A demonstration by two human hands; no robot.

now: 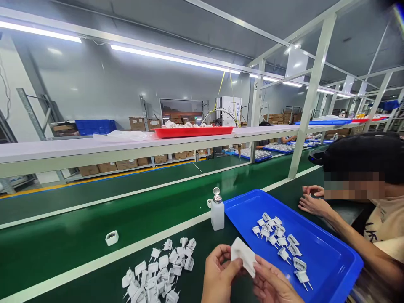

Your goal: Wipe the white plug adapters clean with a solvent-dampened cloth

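At the bottom of the head view my left hand (217,275) and my right hand (273,286) together hold a white cloth (243,254), pinched between the fingers of both. A pile of several white plug parts (160,271) lies on the green bench to the left of my hands. A blue tray (328,269) to the right holds several more white plug parts (280,242). A white dispenser bottle (217,210) with a metal top stands just behind my hands, at the tray's left corner.
A co-worker at the right has both hands (312,200) on the bench beyond the tray. One white plug part (111,237) sits alone on the green conveyor belt (78,235). A red tray (192,131) rests on the overhead shelf; white frame posts (307,105) rise behind.
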